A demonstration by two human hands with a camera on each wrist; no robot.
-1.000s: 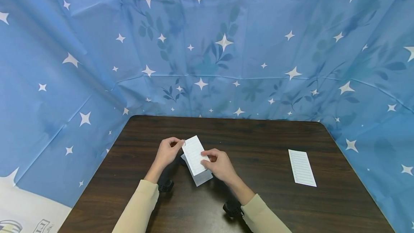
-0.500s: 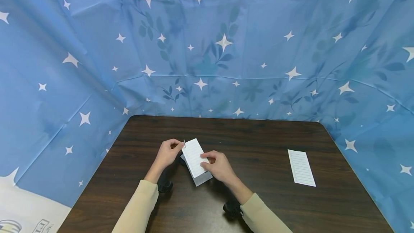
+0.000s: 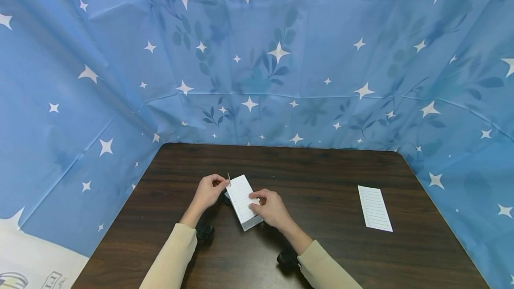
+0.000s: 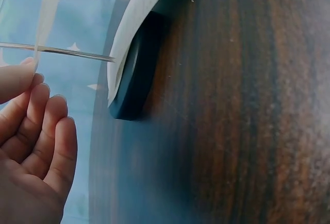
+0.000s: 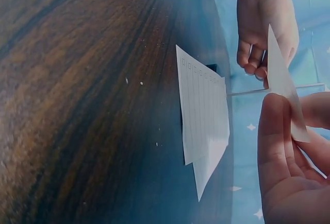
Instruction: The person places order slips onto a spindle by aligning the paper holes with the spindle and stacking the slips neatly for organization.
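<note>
Peering at mid-table, I can't identify the dark object (image 4: 135,74) half-hidden beneath white lined slips (image 3: 242,197); right hand (image 3: 270,208) pinches the top slip, left hand (image 3: 209,191) pinches a thin pin (image 4: 72,53).

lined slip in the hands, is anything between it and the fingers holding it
Nothing visible. The right hand pinches the lined slip directly, and the left hand pinches a thin pin at the slip's top corner. A dark block and more slips lie beneath, on the table.
</note>
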